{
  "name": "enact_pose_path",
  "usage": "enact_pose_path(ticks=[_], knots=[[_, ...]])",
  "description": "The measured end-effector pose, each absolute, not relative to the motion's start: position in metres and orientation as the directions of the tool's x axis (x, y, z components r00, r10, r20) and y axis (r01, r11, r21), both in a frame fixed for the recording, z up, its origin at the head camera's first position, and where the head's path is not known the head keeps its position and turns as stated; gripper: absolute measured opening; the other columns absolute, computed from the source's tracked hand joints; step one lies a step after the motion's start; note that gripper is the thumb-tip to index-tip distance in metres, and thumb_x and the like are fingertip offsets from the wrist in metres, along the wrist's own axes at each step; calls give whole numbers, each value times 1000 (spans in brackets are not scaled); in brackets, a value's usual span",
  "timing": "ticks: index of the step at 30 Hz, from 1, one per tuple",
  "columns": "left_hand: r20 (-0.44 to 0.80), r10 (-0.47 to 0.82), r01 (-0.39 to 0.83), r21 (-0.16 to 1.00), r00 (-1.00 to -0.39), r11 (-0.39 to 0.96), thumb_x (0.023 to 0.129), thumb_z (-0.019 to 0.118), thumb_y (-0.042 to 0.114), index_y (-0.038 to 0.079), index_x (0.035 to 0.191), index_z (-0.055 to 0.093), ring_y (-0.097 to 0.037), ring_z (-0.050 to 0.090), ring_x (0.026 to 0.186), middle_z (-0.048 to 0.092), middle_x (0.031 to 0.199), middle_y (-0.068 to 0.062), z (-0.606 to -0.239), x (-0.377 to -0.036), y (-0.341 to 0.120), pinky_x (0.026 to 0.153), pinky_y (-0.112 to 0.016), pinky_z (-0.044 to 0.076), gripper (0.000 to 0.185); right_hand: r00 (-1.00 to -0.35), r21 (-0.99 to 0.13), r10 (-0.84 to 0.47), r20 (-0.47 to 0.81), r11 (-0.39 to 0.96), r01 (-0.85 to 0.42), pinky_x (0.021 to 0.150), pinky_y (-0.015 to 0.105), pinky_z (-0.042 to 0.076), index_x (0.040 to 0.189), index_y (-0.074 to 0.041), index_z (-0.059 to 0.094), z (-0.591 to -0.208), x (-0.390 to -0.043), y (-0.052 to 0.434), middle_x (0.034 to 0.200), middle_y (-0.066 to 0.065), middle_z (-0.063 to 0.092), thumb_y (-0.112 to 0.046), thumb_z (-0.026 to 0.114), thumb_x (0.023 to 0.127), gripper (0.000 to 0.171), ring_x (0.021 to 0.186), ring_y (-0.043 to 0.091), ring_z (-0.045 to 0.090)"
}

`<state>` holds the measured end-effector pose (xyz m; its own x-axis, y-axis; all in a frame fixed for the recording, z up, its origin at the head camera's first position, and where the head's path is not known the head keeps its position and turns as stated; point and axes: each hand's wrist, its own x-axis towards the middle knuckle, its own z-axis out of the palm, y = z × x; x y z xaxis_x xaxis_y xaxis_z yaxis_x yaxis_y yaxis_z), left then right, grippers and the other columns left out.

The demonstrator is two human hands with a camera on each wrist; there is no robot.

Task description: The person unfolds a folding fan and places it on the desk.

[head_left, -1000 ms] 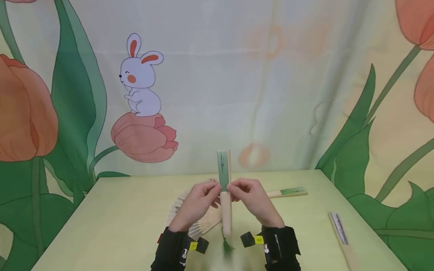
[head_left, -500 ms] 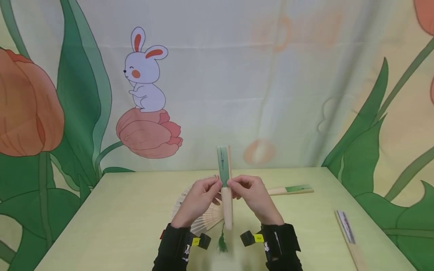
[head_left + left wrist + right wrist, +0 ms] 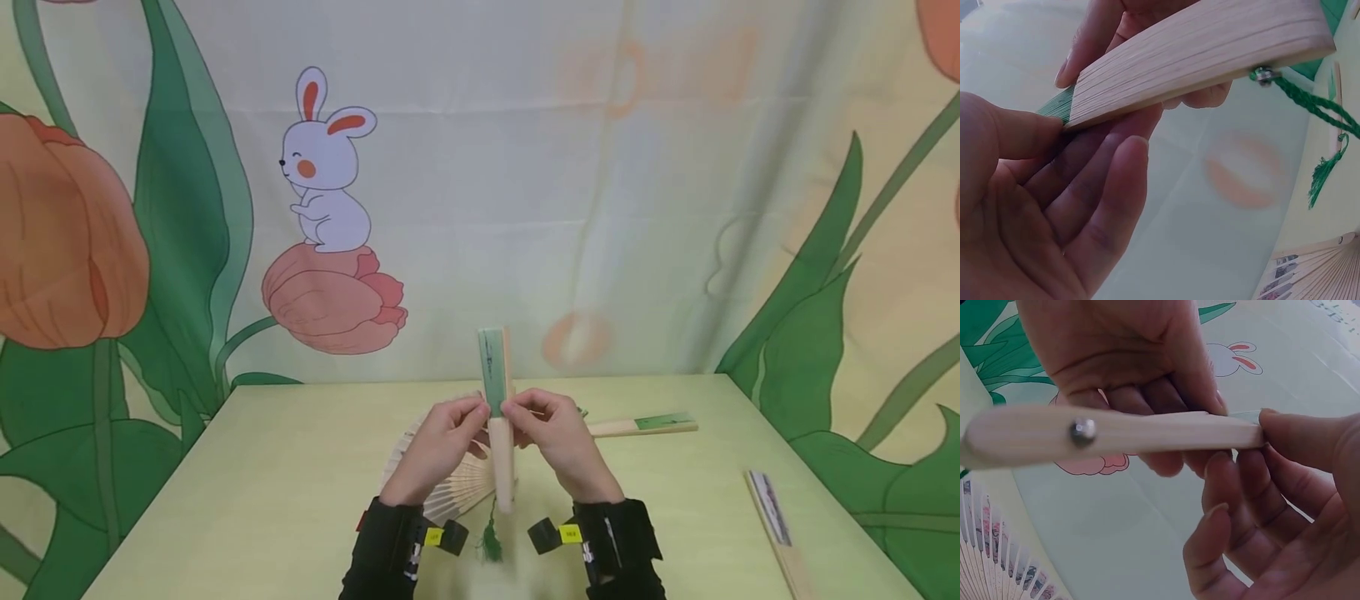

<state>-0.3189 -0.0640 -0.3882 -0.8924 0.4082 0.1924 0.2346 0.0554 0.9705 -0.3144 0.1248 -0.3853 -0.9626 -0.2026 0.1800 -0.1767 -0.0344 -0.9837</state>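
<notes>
A closed folding fan [image 3: 497, 417] with wooden ribs and a green paper top stands upright above the table, a green tassel [image 3: 491, 546] hanging from its pivot. My left hand [image 3: 442, 446] pinches its left edge and my right hand [image 3: 555, 442] pinches its right edge, both near the middle. In the left wrist view the wooden guard [image 3: 1204, 56] and rivet [image 3: 1264, 75] are close, my left thumb [image 3: 1016, 134] against the green edge. In the right wrist view the fan [image 3: 1110, 434] is seen edge-on, with my right thumb [image 3: 1310, 440] at its tip.
An open fan [image 3: 442, 479] lies spread on the yellow-green table [image 3: 262, 500] under my hands. A closed green fan [image 3: 645, 426] lies at the right rear, another closed fan [image 3: 772, 521] near the right edge. A printed rabbit-and-tulip cloth backdrop [image 3: 330, 183] hangs behind.
Hands and upright fan stay almost as they were; the head view has shifted slightly, and the tassel has swung a little.
</notes>
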Motion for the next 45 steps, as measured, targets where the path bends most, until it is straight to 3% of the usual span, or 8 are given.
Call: enact_pose_path(ticks=[13, 22, 45], knots=[[192, 424, 232, 972, -885, 44, 104, 49, 24, 5, 122, 65, -24, 66, 88, 66, 107, -9, -385, -321, -65, 78, -36, 53, 30, -973, -985, -168, 156, -99, -141, 67, 28, 47, 105, 2, 65, -382, -312, 122, 87, 9, 60, -19, 69, 93, 25, 71, 19, 54], [187, 419, 217, 976, -888, 24, 104, 48, 25, 8, 131, 61, -24, 67, 90, 66, 113, -9, -388, -322, -65, 79, -35, 53, 34, -982, -985, -121, 142, -119, -127, 65, 28, 46, 107, 2, 62, -382, -312, 122, 93, 11, 58, -17, 69, 93, 24, 72, 20, 53], [182, 400, 196, 981, -899, -4, 104, 48, 26, 4, 127, 62, -25, 67, 88, 68, 109, -11, -391, -325, -74, 77, -36, 54, 35, -983, -979, -111, 147, -156, -129, 64, 27, 47, 105, 2, 57, -381, -312, 122, 89, 10, 54, -17, 67, 94, 24, 68, 18, 52]])
